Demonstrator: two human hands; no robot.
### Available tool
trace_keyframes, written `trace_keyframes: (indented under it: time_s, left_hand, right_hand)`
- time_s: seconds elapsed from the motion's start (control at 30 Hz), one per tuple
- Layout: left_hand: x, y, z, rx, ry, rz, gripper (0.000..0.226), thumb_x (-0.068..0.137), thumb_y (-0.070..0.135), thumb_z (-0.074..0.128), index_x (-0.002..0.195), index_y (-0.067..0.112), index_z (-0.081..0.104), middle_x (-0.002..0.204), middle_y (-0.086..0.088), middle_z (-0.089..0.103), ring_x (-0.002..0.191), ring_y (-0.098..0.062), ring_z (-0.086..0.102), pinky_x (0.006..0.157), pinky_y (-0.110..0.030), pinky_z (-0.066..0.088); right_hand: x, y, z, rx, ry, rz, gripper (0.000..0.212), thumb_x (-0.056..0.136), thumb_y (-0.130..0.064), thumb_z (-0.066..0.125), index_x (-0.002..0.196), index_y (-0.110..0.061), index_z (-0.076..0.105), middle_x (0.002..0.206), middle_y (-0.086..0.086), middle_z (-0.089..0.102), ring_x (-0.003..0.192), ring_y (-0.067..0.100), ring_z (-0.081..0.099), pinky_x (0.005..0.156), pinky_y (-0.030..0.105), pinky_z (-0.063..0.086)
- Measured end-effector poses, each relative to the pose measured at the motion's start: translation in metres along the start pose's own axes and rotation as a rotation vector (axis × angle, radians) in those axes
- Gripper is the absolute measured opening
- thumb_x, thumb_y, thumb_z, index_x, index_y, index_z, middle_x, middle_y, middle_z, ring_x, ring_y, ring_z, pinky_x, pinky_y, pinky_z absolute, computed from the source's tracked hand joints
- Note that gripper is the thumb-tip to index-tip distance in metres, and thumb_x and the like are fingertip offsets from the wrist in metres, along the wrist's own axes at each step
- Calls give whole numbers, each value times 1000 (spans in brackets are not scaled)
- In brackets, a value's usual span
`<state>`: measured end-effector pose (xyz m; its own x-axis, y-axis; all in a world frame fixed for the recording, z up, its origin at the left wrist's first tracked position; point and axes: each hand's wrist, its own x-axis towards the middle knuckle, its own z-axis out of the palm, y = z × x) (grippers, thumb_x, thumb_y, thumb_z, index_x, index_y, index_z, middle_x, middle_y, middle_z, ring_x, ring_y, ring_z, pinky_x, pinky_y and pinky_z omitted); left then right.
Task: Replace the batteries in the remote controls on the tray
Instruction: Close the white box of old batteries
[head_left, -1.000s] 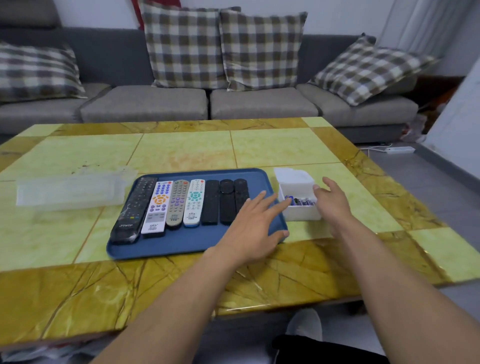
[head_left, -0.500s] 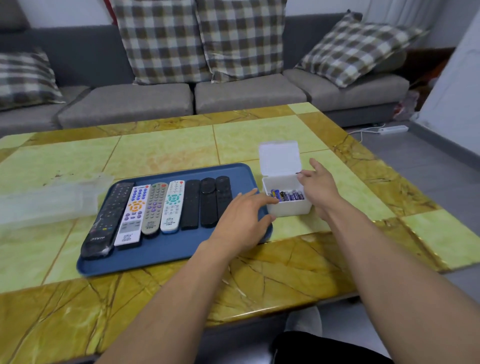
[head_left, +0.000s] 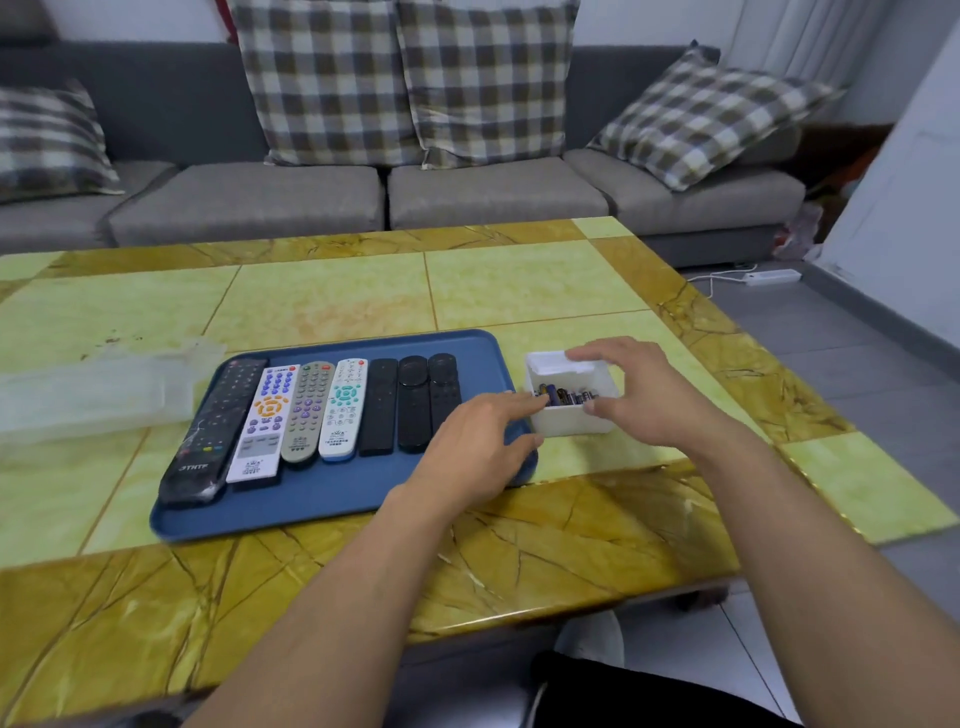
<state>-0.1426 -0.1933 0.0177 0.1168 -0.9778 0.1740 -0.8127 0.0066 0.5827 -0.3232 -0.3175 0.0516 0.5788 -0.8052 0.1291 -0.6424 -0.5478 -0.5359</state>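
Note:
A blue tray on the yellow-green table holds several remote controls side by side: a large black one, a white one, a grey one, a white and teal one and three slim black ones. Right of the tray stands a small white battery box with several batteries showing inside. My right hand arches over the box, fingers on its white lid at the back and thumb on the front rim. My left hand lies over the tray's right corner, fingertips touching the box's left rim.
A clear plastic container lies on the table left of the tray. A grey sofa with checked cushions runs behind the table. A white power strip lies on the floor at the right. The table's front edge is close to me.
The box's lid, upright half a second ago, now lies lower under my right fingers. My right hand has moved over the box. My left fingertips have reached the box's left rim.

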Motion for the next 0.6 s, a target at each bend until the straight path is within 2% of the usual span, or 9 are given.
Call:
trace_keyframes:
  time_s: [0.07,0.13,0.27,0.37,0.5,0.6]
  left_hand:
    - [-2,-2,-6,8,57,-3,45,99,31,61,144,29,56,145,8,57,138,-13,46,113,-32,37]
    - [-4,-4,-12,9,86,-14,48,99,31,60,146,30,52,147,7,55,138,-14,45,112,-32,36]
    - [-7,-3,-10,10,-24,33,60,101,26,58,156,30,35,163,11,33,153,-10,21,124,-38,22]
    - [-9,-1,-4,84,-118,48,67,101,26,57,160,29,23,167,13,19,156,-9,4,127,-43,10]
    - [-8,-2,2,143,-166,28,73,101,29,57,161,30,17,168,13,14,156,-10,-3,128,-42,3]
    - [-8,-2,4,146,-173,31,75,100,30,58,162,29,16,168,12,14,156,-10,-3,128,-41,3]
  right_hand:
    - [-12,-2,1,-177,-115,-25,61,92,-12,65,147,-29,45,156,-6,36,146,21,23,117,29,18]
    - [-21,-7,5,-298,-180,-51,62,95,-6,55,152,-25,38,161,-7,29,149,20,19,116,23,12]
    - [-27,-21,10,-346,-201,-16,70,92,3,47,155,-21,31,164,-4,21,152,18,18,118,27,17]
    - [-31,-30,12,-436,-233,-6,74,92,5,43,158,-18,19,167,-1,12,154,21,10,121,33,13]
    - [-37,-35,23,-438,-241,39,79,91,8,40,159,-11,5,168,5,-2,154,26,-3,124,37,6]
    - [-42,-36,32,-435,-269,62,80,94,1,40,157,-6,-9,165,9,-17,153,26,-14,125,36,1]
